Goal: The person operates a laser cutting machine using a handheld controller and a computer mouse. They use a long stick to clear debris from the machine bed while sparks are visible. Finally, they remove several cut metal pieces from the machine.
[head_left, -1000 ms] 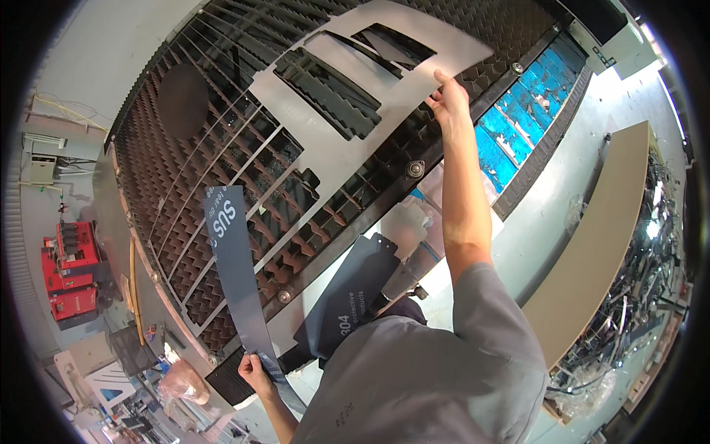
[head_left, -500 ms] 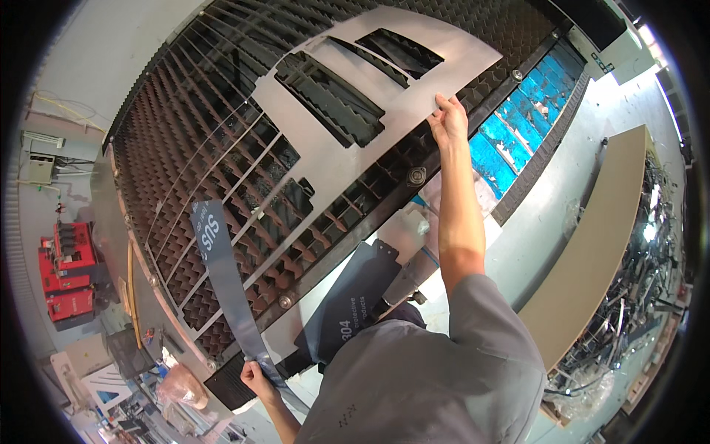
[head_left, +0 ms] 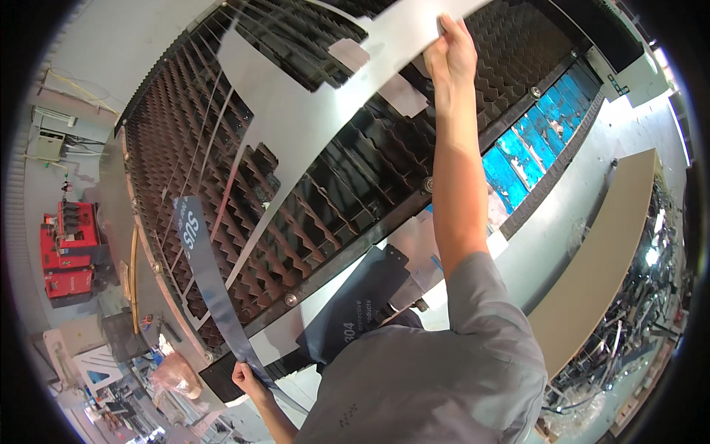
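Note:
My right hand (head_left: 452,53) grips the near edge of a large silvery metal sheet (head_left: 296,126) with big cut-out openings, its thumb on top. The sheet is tilted, raised at that edge above a bed of dark toothed slats (head_left: 310,259). Two small flat metal pieces lie on the slats: one piece (head_left: 349,61) shows through an opening, the other piece (head_left: 403,95) beside the sheet's near edge. At the lower left my left hand (head_left: 245,377) is closed on a long narrow strip (head_left: 214,281) covered in dark printed film. The strip's far end reaches over the slats.
A dark film-covered plate (head_left: 359,303) sits near my body, at the bed's front rail. Blue panels (head_left: 518,159) line the bed's right side. Further right, a tan-edged bin (head_left: 592,251) holds metal scrap. Red machines (head_left: 70,251) stand at the far left.
My right hand has moved up and away, lifting the sheet off the slats. Small cut pieces now show on the bed beneath it. The left hand and strip have shifted slightly left.

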`<state>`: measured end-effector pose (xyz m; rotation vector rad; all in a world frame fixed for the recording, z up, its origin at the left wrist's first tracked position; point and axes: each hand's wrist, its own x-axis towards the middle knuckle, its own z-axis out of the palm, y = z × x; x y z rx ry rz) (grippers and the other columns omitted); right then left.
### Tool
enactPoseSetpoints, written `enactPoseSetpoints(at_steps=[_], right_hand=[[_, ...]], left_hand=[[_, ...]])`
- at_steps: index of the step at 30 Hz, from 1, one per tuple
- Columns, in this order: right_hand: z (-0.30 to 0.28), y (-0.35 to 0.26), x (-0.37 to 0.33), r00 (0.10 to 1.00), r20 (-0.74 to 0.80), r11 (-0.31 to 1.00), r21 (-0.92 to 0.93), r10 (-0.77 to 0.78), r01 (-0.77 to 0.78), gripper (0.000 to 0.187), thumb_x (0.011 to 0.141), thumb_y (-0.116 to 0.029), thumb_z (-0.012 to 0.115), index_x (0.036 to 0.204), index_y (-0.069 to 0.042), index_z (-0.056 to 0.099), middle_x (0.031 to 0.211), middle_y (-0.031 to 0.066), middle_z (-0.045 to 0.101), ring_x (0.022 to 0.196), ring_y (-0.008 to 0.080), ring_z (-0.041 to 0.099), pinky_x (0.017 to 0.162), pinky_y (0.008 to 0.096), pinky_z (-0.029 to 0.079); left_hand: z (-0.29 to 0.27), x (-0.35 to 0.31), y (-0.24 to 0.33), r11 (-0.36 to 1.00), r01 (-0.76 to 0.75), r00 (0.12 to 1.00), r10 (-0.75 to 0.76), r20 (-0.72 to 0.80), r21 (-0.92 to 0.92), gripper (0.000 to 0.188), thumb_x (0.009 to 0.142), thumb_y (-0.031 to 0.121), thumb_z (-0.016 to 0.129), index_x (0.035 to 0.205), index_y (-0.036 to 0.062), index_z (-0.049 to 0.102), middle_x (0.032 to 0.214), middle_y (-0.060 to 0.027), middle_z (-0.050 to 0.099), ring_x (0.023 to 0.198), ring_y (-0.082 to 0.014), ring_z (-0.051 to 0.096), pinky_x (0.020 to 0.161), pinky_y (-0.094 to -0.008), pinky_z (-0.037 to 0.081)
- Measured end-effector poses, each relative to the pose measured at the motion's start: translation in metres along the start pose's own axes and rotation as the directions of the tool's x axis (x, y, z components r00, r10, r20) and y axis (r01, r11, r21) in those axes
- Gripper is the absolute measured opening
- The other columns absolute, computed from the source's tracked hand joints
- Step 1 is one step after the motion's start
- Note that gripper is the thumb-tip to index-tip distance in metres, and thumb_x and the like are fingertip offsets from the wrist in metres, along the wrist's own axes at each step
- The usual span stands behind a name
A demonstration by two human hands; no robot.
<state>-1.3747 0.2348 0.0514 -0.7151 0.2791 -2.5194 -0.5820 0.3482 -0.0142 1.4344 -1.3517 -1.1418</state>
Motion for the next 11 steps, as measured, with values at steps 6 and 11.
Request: enactPoseSetpoints(at_steps=[6, 11], right_hand=[[0.02, 0.095, 0.138, 0.954, -0.086, 0.943, -0.151, 0.286, -0.296, 0.053, 0.099, -0.024, 0.071, 0.136, 0.01, 0.054, 0.13, 0.0239, 0.063, 0.121, 0.033, 0.061, 0.105, 0.048, 0.052], [-0.019, 0.11, 0.106, 0.949, -0.225, 0.459, -0.883, -0.223, -0.102, 0.072, 0.092, -0.039, 0.077, 0.135, 0.015, 0.056, 0.128, 0.0267, 0.069, 0.124, 0.0323, 0.065, 0.103, 0.042, 0.052]], left_hand=[[-0.022, -0.001, -0.01, 0.998, 0.043, 0.998, -0.045, -0.052, -0.036, 0.037, 0.106, 0.025, 0.06, 0.075, 0.0136, 0.045, 0.068, 0.0077, 0.044, 0.06, -0.0042, 0.037, 0.054, -0.0244, 0.03], [-0.017, 0.01, -0.023, 1.0, -0.014, 0.997, 0.013, -0.08, -0.013, 0.037, 0.107, 0.035, 0.059, 0.077, 0.0166, 0.048, 0.058, 0.0059, 0.047, 0.045, -0.0045, 0.044, 0.04, -0.0224, 0.034]])
